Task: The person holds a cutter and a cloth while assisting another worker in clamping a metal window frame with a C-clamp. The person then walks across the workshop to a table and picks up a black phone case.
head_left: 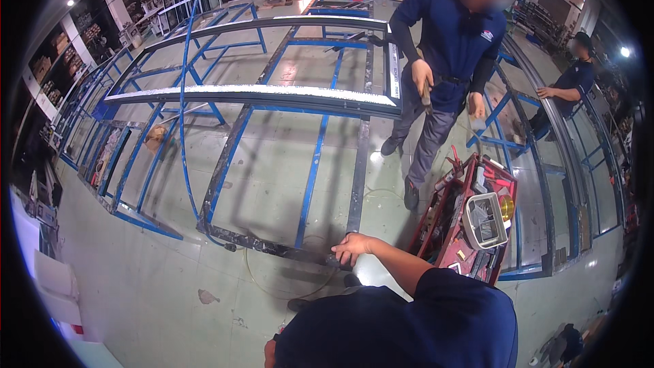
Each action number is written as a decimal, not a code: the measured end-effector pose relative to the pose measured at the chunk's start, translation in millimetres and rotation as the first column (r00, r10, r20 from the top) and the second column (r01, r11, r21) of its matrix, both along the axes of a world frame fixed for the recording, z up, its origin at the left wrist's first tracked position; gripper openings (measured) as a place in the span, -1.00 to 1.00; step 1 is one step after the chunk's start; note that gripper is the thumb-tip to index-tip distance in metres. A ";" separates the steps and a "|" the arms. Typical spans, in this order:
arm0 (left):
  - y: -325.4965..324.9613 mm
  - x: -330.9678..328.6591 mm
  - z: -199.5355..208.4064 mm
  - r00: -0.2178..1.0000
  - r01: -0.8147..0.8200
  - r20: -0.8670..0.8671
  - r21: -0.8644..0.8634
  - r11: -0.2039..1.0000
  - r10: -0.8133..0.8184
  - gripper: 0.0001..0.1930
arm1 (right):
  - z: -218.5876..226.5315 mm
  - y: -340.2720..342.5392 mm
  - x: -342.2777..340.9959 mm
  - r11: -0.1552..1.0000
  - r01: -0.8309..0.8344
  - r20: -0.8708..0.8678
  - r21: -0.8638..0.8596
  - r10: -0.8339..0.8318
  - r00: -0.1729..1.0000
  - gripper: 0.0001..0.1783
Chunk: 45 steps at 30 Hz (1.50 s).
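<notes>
At lower center of the frame, the person's right hand (351, 249) reaches to the near right corner of an open blue-and-black metal worktop (359, 177), fingers curled; whether they grip the rail or merely rest there cannot be told. The left hand (270, 353) shows only in part at the lower edge, its state hidden. A long black frame (255, 92) faced with white strips lies across the worktop, from upper left to upper center. A blue hose (182, 95) drops from the top edge toward the worktop's near left corner. Upper right, a co-worker in navy (446, 34) stands at the frame's end, a brownish object (426, 97) in one hand. Below, a red tool cart (455, 257) carries a pale bin (490, 243). At far right, a second co-worker (575, 78) touches long dark profiles (548, 143).
</notes>
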<state>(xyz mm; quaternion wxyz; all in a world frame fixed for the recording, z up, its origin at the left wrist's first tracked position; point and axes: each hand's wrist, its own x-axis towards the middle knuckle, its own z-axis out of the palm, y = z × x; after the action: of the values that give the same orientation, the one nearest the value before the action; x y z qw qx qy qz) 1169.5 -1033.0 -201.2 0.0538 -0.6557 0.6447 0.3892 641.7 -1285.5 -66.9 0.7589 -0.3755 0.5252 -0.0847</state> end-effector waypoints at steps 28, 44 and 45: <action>20.3 -4.2 3.5 0.959 -0.267 -0.092 0.019 0.964 0.267 -0.43 | 11.7 0.9 1.9 1.000 0.000 -0.037 -0.012 -0.001 0.999 -0.44; 22.2 -4.0 -3.6 0.976 -0.199 -0.090 -0.031 0.979 0.196 -0.46 | 3.6 3.9 1.4 0.999 0.032 -0.020 -0.041 -0.033 0.999 -0.45; 21.9 -3.0 -5.1 0.981 -0.176 -0.084 -0.035 0.984 0.173 -0.46 | 3.3 4.5 1.1 0.999 0.034 -0.021 -0.041 -0.035 0.999 -0.45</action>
<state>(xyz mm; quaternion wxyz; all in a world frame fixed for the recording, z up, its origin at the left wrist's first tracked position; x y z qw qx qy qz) 1166.5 -1011.1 -206.3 -0.0205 -0.6944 0.5945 0.4048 642.8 -1281.0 -63.6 0.7439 -0.3825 0.5380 -0.1045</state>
